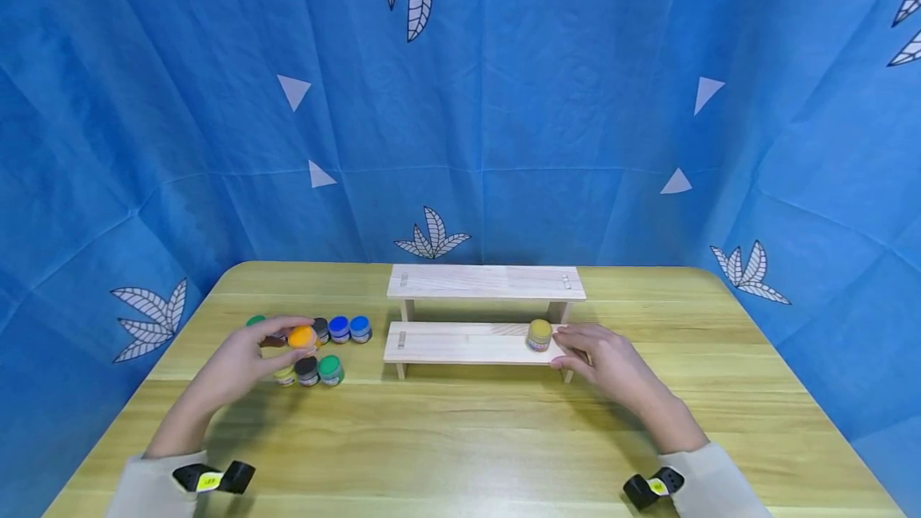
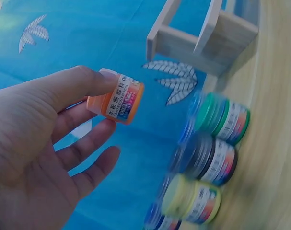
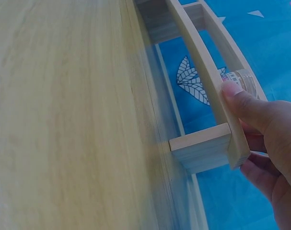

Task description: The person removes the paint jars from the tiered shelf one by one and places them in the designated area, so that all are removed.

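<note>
My left hand (image 1: 248,362) pinches an orange paint jar (image 2: 119,98) between thumb and fingers, holding it above several other jars. Below it in the head view sit a yellow jar (image 1: 285,376), a dark jar (image 1: 307,372) and a green jar (image 1: 331,371). On the lower step of a wooden two-tier stand (image 1: 460,342), near its right end, an ochre-lidded jar (image 1: 540,335) stands upright. Around that end is my right hand (image 1: 612,362), its thumb and fingers spread, fingertips close beside the jar. Whether they touch it I cannot tell.
Behind the left hand's jar is a back row with a black-lidded jar (image 1: 320,331) and two blue-lidded jars (image 1: 349,329); a green lid (image 1: 255,320) is partly hidden by the hand. The stand's upper step (image 1: 485,282) rises behind the lower one. A blue cloth (image 1: 504,118) hangs behind the table (image 1: 446,446).
</note>
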The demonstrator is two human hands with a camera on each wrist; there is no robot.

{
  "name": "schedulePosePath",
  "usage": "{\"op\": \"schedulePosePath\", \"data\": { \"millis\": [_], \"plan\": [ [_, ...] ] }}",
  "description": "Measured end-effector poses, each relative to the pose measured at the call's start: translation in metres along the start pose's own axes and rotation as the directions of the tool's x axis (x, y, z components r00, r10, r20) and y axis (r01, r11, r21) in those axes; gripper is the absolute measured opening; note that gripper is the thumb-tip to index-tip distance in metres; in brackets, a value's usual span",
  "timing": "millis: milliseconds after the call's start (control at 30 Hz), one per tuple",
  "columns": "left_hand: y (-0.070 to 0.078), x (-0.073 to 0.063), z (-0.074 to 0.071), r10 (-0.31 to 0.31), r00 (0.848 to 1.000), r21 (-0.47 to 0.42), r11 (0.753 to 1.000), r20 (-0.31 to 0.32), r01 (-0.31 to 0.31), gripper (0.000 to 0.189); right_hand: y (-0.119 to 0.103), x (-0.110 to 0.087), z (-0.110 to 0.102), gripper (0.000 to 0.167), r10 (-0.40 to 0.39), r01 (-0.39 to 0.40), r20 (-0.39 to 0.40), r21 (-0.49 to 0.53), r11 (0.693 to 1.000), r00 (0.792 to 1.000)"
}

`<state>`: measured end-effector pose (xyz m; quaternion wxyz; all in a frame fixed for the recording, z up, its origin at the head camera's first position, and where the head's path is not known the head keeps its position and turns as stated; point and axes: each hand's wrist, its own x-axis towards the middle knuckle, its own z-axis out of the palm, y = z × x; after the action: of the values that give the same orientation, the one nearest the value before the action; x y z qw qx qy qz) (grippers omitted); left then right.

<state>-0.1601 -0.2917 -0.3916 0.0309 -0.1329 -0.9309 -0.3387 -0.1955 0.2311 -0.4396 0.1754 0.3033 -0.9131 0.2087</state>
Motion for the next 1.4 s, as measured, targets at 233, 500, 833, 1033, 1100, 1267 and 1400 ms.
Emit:
{"op": "schedulePosePath", "data": {
  "millis": [233,500,833,1033,1100,1267,1400],
  "plan": [
    [-0.017,-0.005,-0.011,-0.035,0.999,-0.010,0.999,0.010,0.035,0.045,-0.001,0.001,0.000,0.046,0.001,-0.001,0.007,-0.001,1.000,1.000],
    [-0.039,-0.009,-0.019,0.006,1.000,-0.075,0.997,-0.007,-0.007,0.039,-0.001,0.001,-0.001,0.046,-0.007,0.007,-0.008,-0.005,1.000,1.000],
    [-0.061,-0.017,-0.028,-0.029,0.999,-0.098,0.995,0.029,0.032,0.042,-0.001,0.000,-0.001,0.046,0.005,-0.005,0.001,0.001,1.000,1.000],
    [-0.069,-0.023,-0.026,-0.115,0.990,-0.067,0.990,0.077,0.120,0.046,-0.001,0.000,-0.001,0.046,0.014,-0.014,0.015,0.001,1.000,1.000],
    [-0.072,-0.023,-0.025,-0.133,0.987,-0.067,0.988,0.086,0.139,0.048,-0.001,0.000,-0.001,0.047,0.022,-0.022,0.018,0.000,1.000,1.000],
    [-0.080,-0.022,-0.021,-0.161,0.981,-0.090,0.981,0.112,0.171,0.050,-0.001,0.000,0.000,0.048,0.023,-0.023,0.007,-0.006,1.000,1.000],
    [-0.084,-0.021,-0.016,-0.157,0.980,-0.087,0.982,0.126,0.169,0.050,0.001,0.000,0.000,0.048,0.016,-0.016,0.000,-0.006,1.000,1.000]
  ]
}}
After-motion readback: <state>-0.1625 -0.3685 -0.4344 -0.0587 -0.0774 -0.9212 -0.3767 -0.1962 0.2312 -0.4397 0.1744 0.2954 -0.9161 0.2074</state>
